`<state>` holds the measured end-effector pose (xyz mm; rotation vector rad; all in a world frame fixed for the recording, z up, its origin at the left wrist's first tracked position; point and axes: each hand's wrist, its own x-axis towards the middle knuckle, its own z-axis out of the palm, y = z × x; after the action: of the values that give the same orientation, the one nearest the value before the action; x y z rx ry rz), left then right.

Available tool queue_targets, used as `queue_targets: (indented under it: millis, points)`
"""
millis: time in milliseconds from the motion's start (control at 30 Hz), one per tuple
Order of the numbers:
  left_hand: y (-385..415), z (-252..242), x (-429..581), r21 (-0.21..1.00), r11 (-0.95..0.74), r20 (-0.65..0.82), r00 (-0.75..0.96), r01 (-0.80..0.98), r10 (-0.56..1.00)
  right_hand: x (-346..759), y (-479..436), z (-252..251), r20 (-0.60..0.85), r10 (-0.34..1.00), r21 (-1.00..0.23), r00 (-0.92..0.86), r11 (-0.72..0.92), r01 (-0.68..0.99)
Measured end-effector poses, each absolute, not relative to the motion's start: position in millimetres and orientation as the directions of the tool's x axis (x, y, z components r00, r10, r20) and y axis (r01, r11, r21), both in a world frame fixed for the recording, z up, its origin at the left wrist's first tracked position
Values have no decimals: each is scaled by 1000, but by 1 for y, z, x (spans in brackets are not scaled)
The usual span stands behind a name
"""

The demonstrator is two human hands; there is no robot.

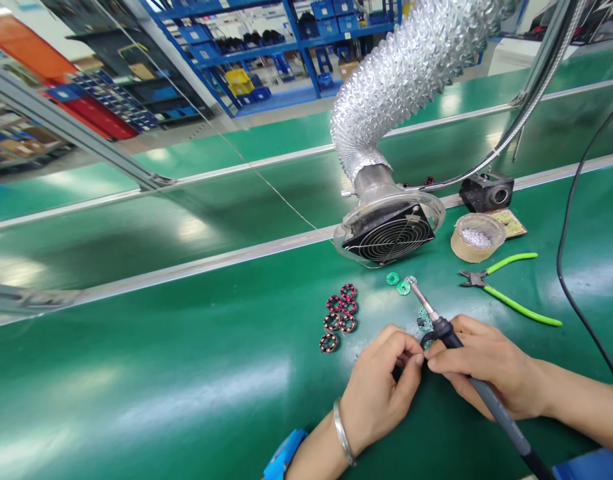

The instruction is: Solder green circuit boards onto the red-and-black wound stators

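Note:
My right hand (491, 363) is closed around a soldering iron (453, 337), whose tip points up and away over small green circuit boards (403, 287). My left hand (386, 380) is closed in a pinch, fingertips meeting those of my right hand. At these fingertips is a small dark ring-shaped part (428, 341) with some green in it, partly hidden by the fingers and iron. Another round board (424, 320) with a dark piece on it lies just beyond. Left of the hands, several wound ring coils (347, 305), red and copper-coloured, sit in a cluster.
Green-handled cutters (511, 300) lie open on the green bench (186, 393) at right. Behind them stand a round tub (473, 239) of silvery bits, a sponge tray (510, 224) and a black iron holder (487, 193). A fume extractor (390, 237) hangs low ahead; a black cable (566, 233) runs at right.

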<state>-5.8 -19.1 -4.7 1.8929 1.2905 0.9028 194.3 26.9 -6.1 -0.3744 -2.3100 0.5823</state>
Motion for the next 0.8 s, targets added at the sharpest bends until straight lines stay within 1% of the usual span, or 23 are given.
queue_targets:
  millis: [100, 167, 300, 367, 467, 600, 800]
  points:
    - [-19, -6, -8, 784, -345, 211, 301, 516, 930, 198, 27, -4, 566, 415, -523, -713, 849, 79]
    - [-20, -7, -9, 764, -363, 218, 316, 533, 923, 202, 27, 0, 570, 444, -542, -691, 836, 90]
    - [-21, -8, -10, 747, -370, 213, 329, 553, 920, 211, 19, 13, 597, 565, -534, -569, 810, 244]
    - [-21, -9, -11, 739, -382, 226, 330, 556, 917, 214, 12, 20, 601, 594, -528, -535, 798, 293]
    - [-20, -10, -10, 733, -391, 241, 325, 557, 915, 215, 1, 27, 606, 614, -544, -506, 784, 299]
    - [-20, -10, -9, 733, -382, 235, 317, 563, 919, 214, -5, 30, 577, 631, -575, -519, 765, 290]
    - [-21, -9, -8, 726, -386, 239, 318, 568, 917, 211, -4, 29, 575, 638, -600, -511, 754, 267]
